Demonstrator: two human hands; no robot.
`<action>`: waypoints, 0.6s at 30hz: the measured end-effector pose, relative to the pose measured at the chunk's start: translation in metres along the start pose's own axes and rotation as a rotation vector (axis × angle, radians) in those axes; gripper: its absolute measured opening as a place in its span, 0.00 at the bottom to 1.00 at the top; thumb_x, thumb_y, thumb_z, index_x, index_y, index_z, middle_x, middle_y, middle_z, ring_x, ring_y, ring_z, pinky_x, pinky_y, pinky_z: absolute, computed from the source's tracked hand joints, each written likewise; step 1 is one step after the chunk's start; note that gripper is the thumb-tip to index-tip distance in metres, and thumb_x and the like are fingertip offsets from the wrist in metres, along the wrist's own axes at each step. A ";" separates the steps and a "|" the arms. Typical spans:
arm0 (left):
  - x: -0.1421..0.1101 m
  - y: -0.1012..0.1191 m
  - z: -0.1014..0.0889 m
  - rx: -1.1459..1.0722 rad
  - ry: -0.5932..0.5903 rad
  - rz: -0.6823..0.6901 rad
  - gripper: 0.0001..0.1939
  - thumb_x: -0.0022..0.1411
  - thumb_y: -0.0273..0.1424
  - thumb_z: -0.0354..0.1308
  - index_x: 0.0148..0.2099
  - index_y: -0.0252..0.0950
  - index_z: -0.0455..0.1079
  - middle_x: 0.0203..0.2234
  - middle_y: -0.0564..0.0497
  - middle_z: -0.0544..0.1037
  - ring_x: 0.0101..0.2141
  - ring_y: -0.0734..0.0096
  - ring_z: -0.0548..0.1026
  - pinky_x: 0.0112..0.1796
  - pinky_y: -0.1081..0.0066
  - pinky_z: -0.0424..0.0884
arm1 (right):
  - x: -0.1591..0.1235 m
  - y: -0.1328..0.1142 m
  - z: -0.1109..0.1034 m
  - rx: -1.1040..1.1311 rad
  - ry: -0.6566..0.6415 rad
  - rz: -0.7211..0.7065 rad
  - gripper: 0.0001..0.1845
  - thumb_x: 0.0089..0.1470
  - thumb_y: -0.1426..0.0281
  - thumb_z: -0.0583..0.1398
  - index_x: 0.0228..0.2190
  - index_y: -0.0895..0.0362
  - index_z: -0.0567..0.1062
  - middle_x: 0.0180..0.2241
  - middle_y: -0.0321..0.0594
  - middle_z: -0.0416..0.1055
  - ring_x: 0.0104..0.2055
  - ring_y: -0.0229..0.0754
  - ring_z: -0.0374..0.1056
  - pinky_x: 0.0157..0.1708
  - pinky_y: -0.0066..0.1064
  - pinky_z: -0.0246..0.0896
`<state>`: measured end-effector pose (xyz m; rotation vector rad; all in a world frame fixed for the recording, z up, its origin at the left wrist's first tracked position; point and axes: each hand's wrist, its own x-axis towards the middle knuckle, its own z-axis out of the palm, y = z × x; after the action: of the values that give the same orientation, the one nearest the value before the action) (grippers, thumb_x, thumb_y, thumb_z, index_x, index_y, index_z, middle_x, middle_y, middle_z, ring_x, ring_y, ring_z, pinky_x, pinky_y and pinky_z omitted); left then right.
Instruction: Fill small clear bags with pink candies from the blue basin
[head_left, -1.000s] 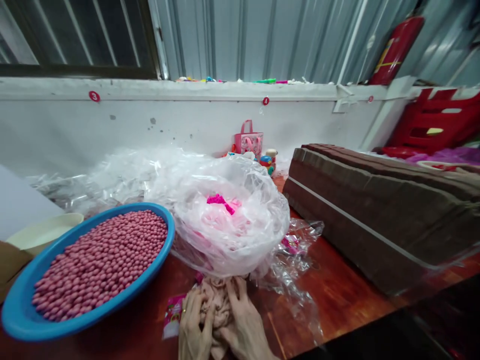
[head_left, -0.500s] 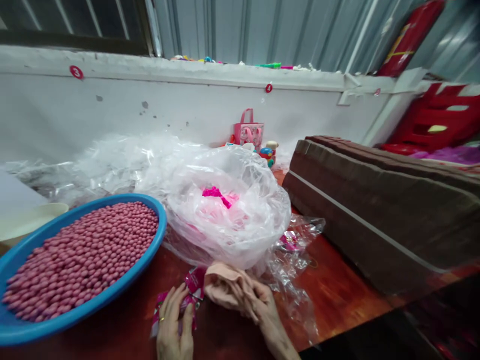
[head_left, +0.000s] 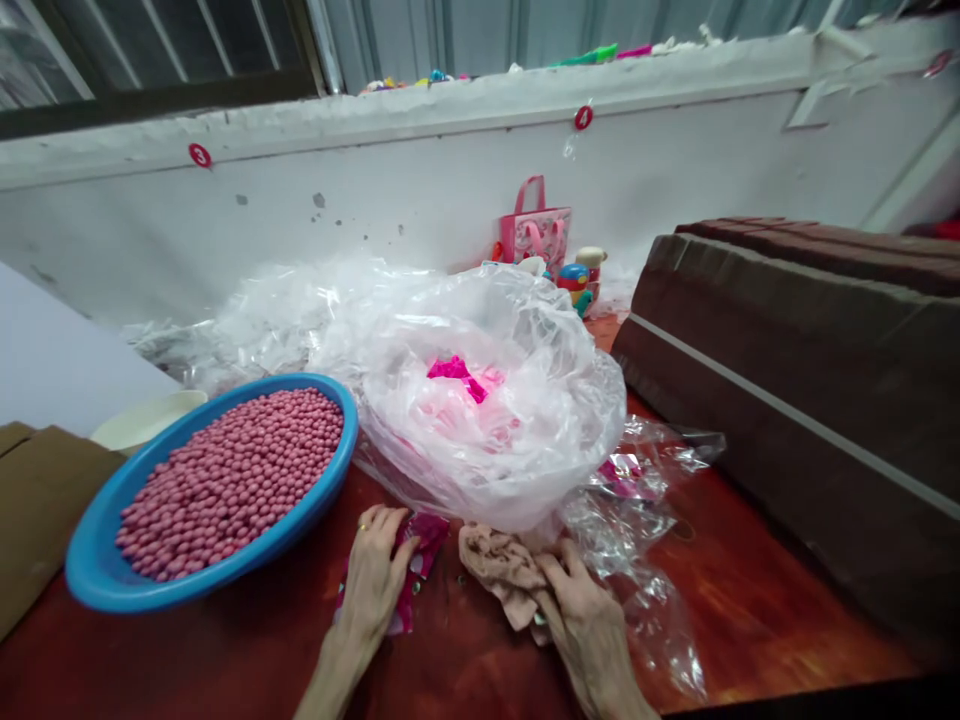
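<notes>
A pink foil packet [head_left: 429,540] lies under the left hand [head_left: 371,570], fingers open and flat; curled fingers of the right hand [head_left: 589,630] grip a peach cloth [head_left: 499,565] nearby.

Well beyond the left hand [head_left: 371,575], toward the left, a round red sticker [head_left: 199,155] on the white wall [head_left: 450,185] reads 3. Another red sticker [head_left: 583,117], farther along above the right hand [head_left: 589,635], reads 4. Print on the pink packet [head_left: 429,535] under the left hand is too small to read.

Head-worn view, facing forward and down, over a wooden table [head_left: 750,570]
</notes>
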<state>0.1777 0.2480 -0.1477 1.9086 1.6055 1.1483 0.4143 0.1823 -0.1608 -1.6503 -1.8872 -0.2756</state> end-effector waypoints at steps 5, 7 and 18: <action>0.019 0.013 -0.015 -0.105 -0.112 -0.108 0.05 0.48 0.26 0.56 0.26 0.37 0.73 0.24 0.51 0.73 0.30 0.64 0.69 0.35 0.66 0.64 | 0.013 0.004 -0.003 0.051 0.027 0.042 0.17 0.60 0.69 0.47 0.34 0.56 0.75 0.34 0.43 0.71 0.19 0.37 0.70 0.14 0.25 0.62; 0.015 0.016 -0.022 -0.180 -0.091 -0.196 0.04 0.48 0.28 0.57 0.23 0.36 0.70 0.21 0.53 0.70 0.26 0.68 0.67 0.30 0.69 0.62 | 0.014 0.006 -0.001 0.096 0.015 0.060 0.17 0.59 0.69 0.47 0.34 0.55 0.75 0.35 0.43 0.71 0.20 0.37 0.71 0.16 0.26 0.63; -0.032 0.039 -0.020 -0.740 -0.014 -0.559 0.13 0.43 0.37 0.66 0.24 0.31 0.73 0.17 0.54 0.73 0.19 0.78 0.66 0.23 0.78 0.62 | -0.016 -0.002 -0.019 0.096 -0.007 -0.045 0.21 0.59 0.63 0.50 0.52 0.56 0.65 0.50 0.53 0.66 0.44 0.49 0.72 0.35 0.34 0.73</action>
<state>0.1854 0.2032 -0.1179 0.9244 1.3080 1.2242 0.4184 0.1582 -0.1541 -1.5486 -1.9143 -0.1944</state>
